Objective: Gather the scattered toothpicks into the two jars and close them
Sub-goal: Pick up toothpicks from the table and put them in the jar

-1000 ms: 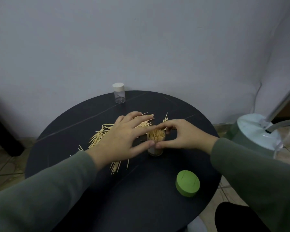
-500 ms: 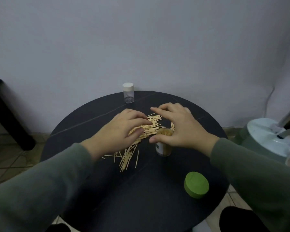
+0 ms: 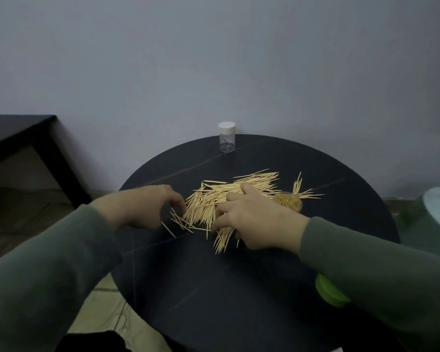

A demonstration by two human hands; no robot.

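Wooden picks lie between both hands, jar to the right

Black round table [image 3: 239, 288] carries the toothpick heap [image 3: 229, 196], its long axis running left-near to right-far. The right hand [image 3: 254, 219] rests on its near end, fingers loosely curled; the left hand [image 3: 148, 207] flanks it, fingers curled, pinch unclear. The open jar [image 3: 288, 201], already part-filled, stands just right of the right hand.

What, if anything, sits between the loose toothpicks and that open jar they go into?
Nothing visible does. The toothpick pile lies right beside the open jar, whose mouth is uncovered; its green lid sits apart near the table edge. Both hands are already at the pile.
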